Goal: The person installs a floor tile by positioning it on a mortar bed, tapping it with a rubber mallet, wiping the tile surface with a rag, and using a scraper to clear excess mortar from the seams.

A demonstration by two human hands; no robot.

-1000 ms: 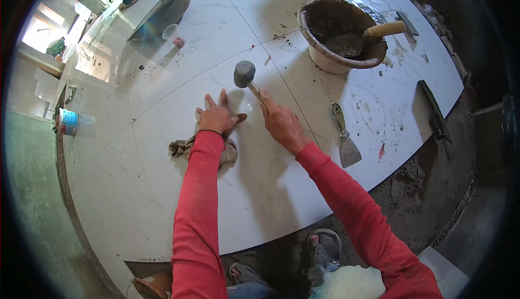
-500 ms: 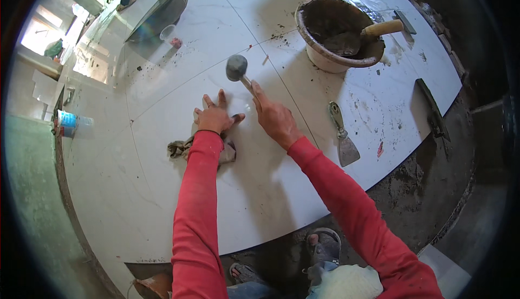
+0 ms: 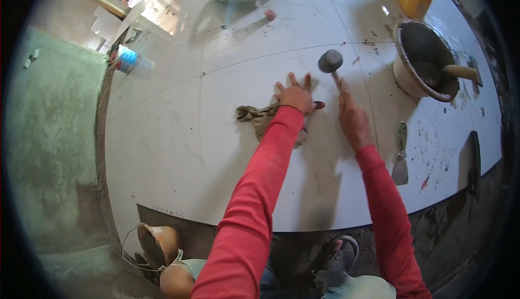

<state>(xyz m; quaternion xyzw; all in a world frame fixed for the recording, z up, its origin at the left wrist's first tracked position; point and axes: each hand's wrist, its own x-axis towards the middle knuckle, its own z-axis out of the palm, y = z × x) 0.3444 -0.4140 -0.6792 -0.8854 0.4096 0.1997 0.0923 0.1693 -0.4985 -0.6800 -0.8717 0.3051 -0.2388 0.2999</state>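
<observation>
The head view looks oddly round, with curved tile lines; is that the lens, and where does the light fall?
Head view: fisheye lens bends the large white floor tile joints; dark rim all round; bright glare top left; red-sleeved arms cast soft shadows rightward.

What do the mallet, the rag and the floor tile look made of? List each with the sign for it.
Mallet: head looks like grey rubber, matt and rounded; handle, gripped by the right hand, probably wood.
Rag: soft cloth, creased, dull brown, lying partly under the left hand.
Floor tile: likely glazed ceramic or porcelain, white and glossy, showing reflections.
</observation>
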